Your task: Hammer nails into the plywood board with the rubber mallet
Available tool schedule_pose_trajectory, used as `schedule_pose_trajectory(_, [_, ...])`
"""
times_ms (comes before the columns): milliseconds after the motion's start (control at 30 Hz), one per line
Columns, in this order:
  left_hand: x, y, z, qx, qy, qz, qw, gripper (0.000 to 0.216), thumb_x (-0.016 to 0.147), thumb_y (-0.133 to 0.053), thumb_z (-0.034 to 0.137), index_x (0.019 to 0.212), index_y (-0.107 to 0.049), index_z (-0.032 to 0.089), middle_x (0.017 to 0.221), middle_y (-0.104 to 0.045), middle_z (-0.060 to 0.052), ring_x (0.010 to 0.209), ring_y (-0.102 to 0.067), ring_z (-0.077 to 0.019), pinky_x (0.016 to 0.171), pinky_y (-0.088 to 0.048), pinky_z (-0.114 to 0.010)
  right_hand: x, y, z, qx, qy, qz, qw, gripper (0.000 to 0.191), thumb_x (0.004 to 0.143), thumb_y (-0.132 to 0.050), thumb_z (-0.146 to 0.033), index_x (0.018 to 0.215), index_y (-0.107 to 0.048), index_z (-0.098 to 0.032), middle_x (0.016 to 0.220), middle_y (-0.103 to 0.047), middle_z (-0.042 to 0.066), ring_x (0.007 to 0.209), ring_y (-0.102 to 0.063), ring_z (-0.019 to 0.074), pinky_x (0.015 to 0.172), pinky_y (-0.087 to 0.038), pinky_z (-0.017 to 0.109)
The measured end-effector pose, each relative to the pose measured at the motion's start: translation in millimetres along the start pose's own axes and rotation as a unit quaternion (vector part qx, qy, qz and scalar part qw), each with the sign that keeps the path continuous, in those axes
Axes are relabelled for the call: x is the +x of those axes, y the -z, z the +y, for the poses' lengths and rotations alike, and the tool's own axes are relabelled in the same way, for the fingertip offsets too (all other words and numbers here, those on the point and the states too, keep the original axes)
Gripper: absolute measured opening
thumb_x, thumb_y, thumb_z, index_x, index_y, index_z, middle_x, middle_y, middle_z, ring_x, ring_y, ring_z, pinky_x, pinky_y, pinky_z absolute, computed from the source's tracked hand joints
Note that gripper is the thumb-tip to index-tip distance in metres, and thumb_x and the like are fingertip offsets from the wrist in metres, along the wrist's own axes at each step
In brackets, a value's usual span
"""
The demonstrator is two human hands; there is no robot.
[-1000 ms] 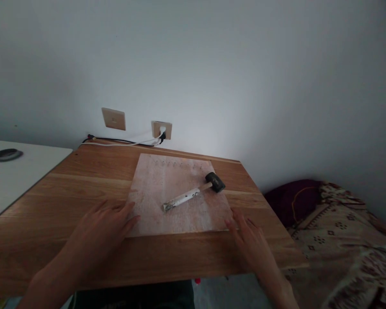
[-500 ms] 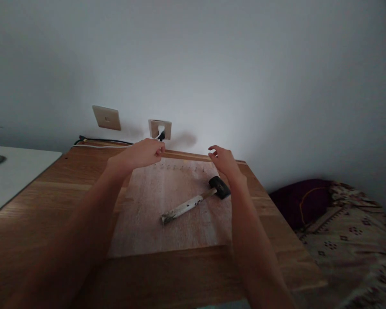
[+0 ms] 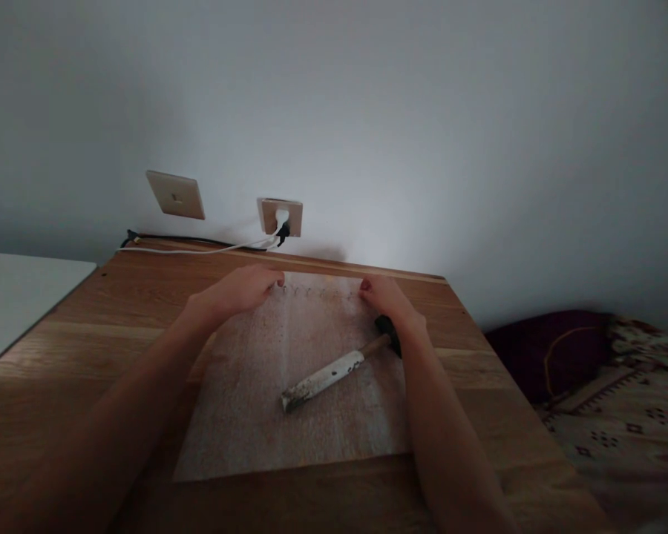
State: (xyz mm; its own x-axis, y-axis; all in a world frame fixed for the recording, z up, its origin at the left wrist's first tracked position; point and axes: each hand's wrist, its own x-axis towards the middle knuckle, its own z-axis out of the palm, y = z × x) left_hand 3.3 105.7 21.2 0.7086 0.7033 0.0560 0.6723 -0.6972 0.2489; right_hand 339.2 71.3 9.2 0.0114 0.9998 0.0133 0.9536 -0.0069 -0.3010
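A thin wooden board (image 3: 245, 415) lies on the wooden table. Along its far edge stands a row of several small nails (image 3: 308, 292). My left hand (image 3: 248, 288) is at the left end of that row, its fingers curled closed by the far left corner. At the right end my right hand (image 3: 385, 298) has its fingertips pinched together. What either hand grips, if anything, is too small or hidden to make out. Between my forearms a mallet (image 3: 326, 377) with a chipped white handle rests on the board. Its black head is partly hidden by my right arm.
The wooden table (image 3: 89, 356) meets a wall with a socket (image 3: 295, 215) and a switch plate (image 3: 175, 194). Cables (image 3: 200, 251) run along the table's back left edge. A white surface (image 3: 27, 297) adjoins at left; patterned fabric (image 3: 634, 423) and a purple cushion (image 3: 539, 363) lie at right.
Both hands have come down from above the board's far edge to the ends of the nail row. My right fingers have closed from a loose, parted pose. The view has shifted slightly.
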Motion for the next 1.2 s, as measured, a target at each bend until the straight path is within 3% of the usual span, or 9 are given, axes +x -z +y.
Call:
schedule_pose_trajectory(167, [5, 7, 1, -0.082, 0.047, 0.098, 0.991, 0.017, 0.087, -0.055, 0.025, 0.084, -0.071, 0.019, 0.088, -0.073, -0.008, 0.085, -0.067, -0.0239, 0.082, -0.05, -0.035, 2, 11, 0, 0.164, -0.003, 0.048, 0.985, 0.011, 0.089, -0.064, -0.016, 0.092, -0.074, -0.017, 0.087, -0.076, 0.008, 0.082, -0.071, 0.0199, 0.081, -0.057, 0.033])
schedule_pose_trajectory(333, [13, 6, 5, -0.477, 0.144, 0.144, 0.855, 0.013, 0.079, -0.059, 0.026, 0.084, -0.067, 0.018, 0.075, -0.065, -0.004, 0.069, -0.061, -0.0161, 0.063, -0.048, -0.027, -1, 26, -3, 0.641, -0.006, 0.103, 0.76, 0.02, 0.074, -0.077, -0.021, 0.093, -0.073, -0.02, 0.084, -0.07, 0.002, 0.074, -0.065, 0.0126, 0.069, -0.057, 0.023])
schedule_pose_trajectory(433, [14, -2, 6, -0.588, 0.172, 0.106, 0.783, 0.01, 0.077, -0.059, 0.028, 0.079, -0.062, 0.018, 0.065, -0.055, -0.001, 0.057, -0.05, -0.0123, 0.051, -0.037, -0.023, -1, 29, -6, 0.701, -0.043, 0.079, 0.707, 0.017, 0.07, -0.078, -0.022, 0.085, -0.07, -0.019, 0.078, -0.065, 0.001, 0.064, -0.058, 0.01, 0.053, -0.049, 0.018])
schedule_pose_trajectory(500, [13, -6, 9, -0.536, 0.191, 0.094, 0.817, 0.014, 0.08, -0.057, 0.032, 0.081, -0.063, 0.019, 0.063, -0.053, 0.0, 0.056, -0.047, -0.0126, 0.051, -0.035, -0.024, -1, 29, -8, 0.669, -0.067, 0.064, 0.738, 0.015, 0.078, -0.074, -0.033, 0.079, -0.066, -0.02, 0.07, -0.061, 0.0, 0.055, -0.05, 0.0097, 0.044, -0.039, 0.02])
schedule_pose_trajectory(700, [11, -10, 20, -0.155, 0.16, 0.049, 0.974, 0.021, 0.084, -0.062, 0.035, 0.093, -0.07, 0.018, 0.085, -0.071, -0.007, 0.081, -0.066, -0.0236, 0.077, -0.048, -0.034, -5, 16, -21, 0.145, -0.036, 0.036, 0.988, 0.032, 0.091, -0.069, -0.046, 0.075, -0.069, -0.018, 0.079, -0.073, 0.01, 0.076, -0.067, 0.0215, 0.069, -0.051, 0.03])
schedule_pose_trajectory(833, [12, -18, 17, -0.099, 0.069, 0.028, 0.992, 0.017, 0.085, -0.055, 0.02, 0.091, -0.071, 0.018, 0.088, -0.074, -0.008, 0.083, -0.068, -0.0241, 0.077, -0.049, -0.033, -11, 6, -30, -0.072, -0.028, -0.036, 0.996, 0.028, 0.093, -0.069, -0.039, 0.079, -0.075, -0.016, 0.091, -0.078, 0.019, 0.094, -0.073, 0.0302, 0.085, -0.052, 0.037])
schedule_pose_trajectory(1000, [13, -23, 13, -0.077, 0.039, 0.056, 0.995, 0.018, 0.088, -0.053, 0.018, 0.083, -0.07, 0.018, 0.09, -0.075, -0.01, 0.089, -0.069, -0.0246, 0.083, -0.05, -0.035, -9, 4, -40, -0.074, 0.008, -0.025, 0.997, 0.011, 0.089, -0.063, -0.021, 0.087, -0.073, -0.018, 0.1, -0.078, 0.016, 0.099, -0.07, 0.0276, 0.089, -0.05, 0.035])
schedule_pose_trajectory(1100, [15, -19, 17, -0.121, 0.08, 0.108, 0.983, 0.018, 0.09, -0.057, 0.027, 0.082, -0.07, 0.018, 0.089, -0.074, -0.01, 0.089, -0.068, -0.0249, 0.084, -0.05, -0.036, -6, 13, -45, 0.1, -0.019, 0.035, 0.994, 0.015, 0.088, -0.058, -0.025, 0.073, -0.061, -0.021, 0.08, -0.071, 0.009, 0.079, -0.064, 0.0221, 0.074, -0.047, 0.031])
schedule_pose_trajectory(1200, [20, -13, 20, -0.29, 0.152, 0.17, 0.929, 0.025, 0.094, -0.055, 0.037, 0.087, -0.068, 0.017, 0.087, -0.071, -0.01, 0.076, -0.063, -0.0199, 0.07, -0.049, -0.033, -6, 26, -46, 0.347, -0.055, 0.049, 0.935, 0.023, 0.09, -0.044, -0.031, 0.068, -0.046, -0.025, 0.062, -0.051, 0.0, 0.052, -0.042, 0.0151, 0.052, -0.035, 0.028])
